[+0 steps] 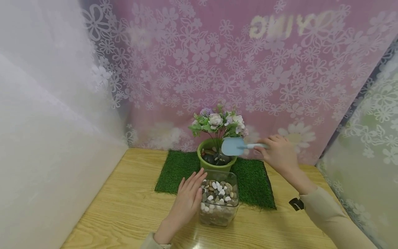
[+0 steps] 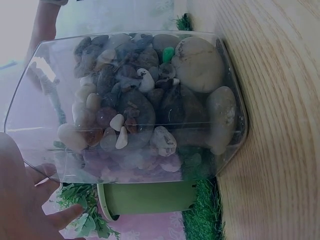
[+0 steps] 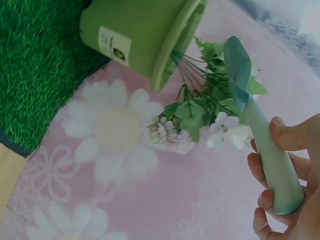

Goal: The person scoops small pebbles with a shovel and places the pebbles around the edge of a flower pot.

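Observation:
My right hand (image 1: 278,154) grips the pale handle of a small light-blue trowel (image 1: 233,146), its fingers curled round it in the right wrist view. The trowel's blade overlaps the right rim of a green flowerpot (image 1: 200,156) in the head view. Dark stones (image 1: 210,159) lie inside the pot, round the stems of a bunch of white and purple flowers (image 1: 215,120). Fingers extended, my left hand (image 1: 186,199) rests at the left rim of a clear plastic container (image 1: 217,221). White, brown and grey pebbles (image 1: 220,192) fill much of that container, with larger stones (image 2: 200,65) at its bottom.
Under the pot lies a green artificial grass mat (image 1: 253,186) on the wood-grain table (image 1: 124,204). A pink flowered curtain (image 1: 186,69) hangs close behind the flowers. A white wall (image 1: 56,121) stands at the left and a flowered sheet (image 1: 373,155) at the right.

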Demonstrator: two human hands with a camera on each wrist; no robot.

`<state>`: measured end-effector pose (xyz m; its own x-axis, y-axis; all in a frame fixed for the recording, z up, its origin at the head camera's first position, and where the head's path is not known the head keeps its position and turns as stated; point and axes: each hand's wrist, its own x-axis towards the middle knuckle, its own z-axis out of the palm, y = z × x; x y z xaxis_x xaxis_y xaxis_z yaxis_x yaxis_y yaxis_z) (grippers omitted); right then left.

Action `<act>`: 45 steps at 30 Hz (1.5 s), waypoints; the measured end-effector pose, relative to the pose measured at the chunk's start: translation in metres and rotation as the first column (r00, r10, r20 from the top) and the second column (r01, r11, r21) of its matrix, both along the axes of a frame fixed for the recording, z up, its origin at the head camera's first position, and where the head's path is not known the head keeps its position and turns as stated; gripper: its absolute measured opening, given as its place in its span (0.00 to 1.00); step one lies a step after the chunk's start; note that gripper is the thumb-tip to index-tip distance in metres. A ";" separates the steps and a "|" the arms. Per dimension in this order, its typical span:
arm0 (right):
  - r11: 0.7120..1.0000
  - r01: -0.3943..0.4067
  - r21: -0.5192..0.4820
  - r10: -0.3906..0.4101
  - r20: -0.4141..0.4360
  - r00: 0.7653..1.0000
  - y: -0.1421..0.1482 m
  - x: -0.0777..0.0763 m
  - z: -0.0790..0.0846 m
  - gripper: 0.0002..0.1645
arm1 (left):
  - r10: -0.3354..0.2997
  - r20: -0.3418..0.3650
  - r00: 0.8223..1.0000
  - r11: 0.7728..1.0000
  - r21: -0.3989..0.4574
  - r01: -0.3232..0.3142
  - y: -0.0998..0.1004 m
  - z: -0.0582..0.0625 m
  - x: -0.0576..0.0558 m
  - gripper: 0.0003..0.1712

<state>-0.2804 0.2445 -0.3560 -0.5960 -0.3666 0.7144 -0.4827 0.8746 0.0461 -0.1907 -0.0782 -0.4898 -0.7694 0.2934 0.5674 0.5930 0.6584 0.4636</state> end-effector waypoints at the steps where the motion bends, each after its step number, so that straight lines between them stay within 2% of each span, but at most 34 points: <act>1: 1.000 -0.009 -0.011 0.009 0.014 1.000 0.002 0.004 0.001 0.13 | 0.000 0.003 1.000 1.000 0.001 0.000 0.000 0.000 0.000 0.30; 9: 0.994 -0.091 -0.069 0.100 0.147 0.984 0.013 0.030 0.012 0.12 | -0.012 0.010 1.000 1.000 0.010 0.012 0.000 0.001 0.000 0.31; 14: 0.984 -0.170 -0.042 0.175 0.132 0.976 0.012 0.041 0.014 0.13 | -0.009 0.016 1.000 1.000 0.009 0.009 0.000 0.001 0.000 0.31; 20: 0.974 -0.227 -0.017 0.227 0.136 0.964 0.006 0.049 0.017 0.13 | -0.007 0.010 1.000 1.000 0.007 0.006 0.001 0.002 -0.001 0.31; 24: 0.957 -0.285 0.047 0.277 0.131 0.952 -0.001 0.051 0.018 0.12 | -0.002 0.009 1.000 1.000 0.005 0.002 0.001 0.002 0.000 0.31; 31: 0.907 -0.365 0.210 0.351 0.101 0.931 -0.018 0.052 0.017 0.14 | -0.012 0.021 1.000 1.000 0.009 0.012 0.000 0.001 0.000 0.31; 36: 0.873 -0.377 0.310 0.373 0.077 0.925 -0.030 0.054 0.015 0.12 | -0.012 0.019 1.000 1.000 0.015 0.012 0.001 0.001 0.000 0.31; 45: 0.809 -0.353 0.470 0.398 0.005 0.917 -0.052 0.054 0.017 0.13 | -0.009 0.032 0.999 1.000 0.004 0.009 0.000 0.000 0.000 0.30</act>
<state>-0.2263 0.1926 -0.3386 -0.2862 -0.8430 0.4555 -0.7433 0.4953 0.4496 -0.1906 -0.0781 -0.4894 -0.7846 0.2980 0.5437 0.5835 0.6516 0.4848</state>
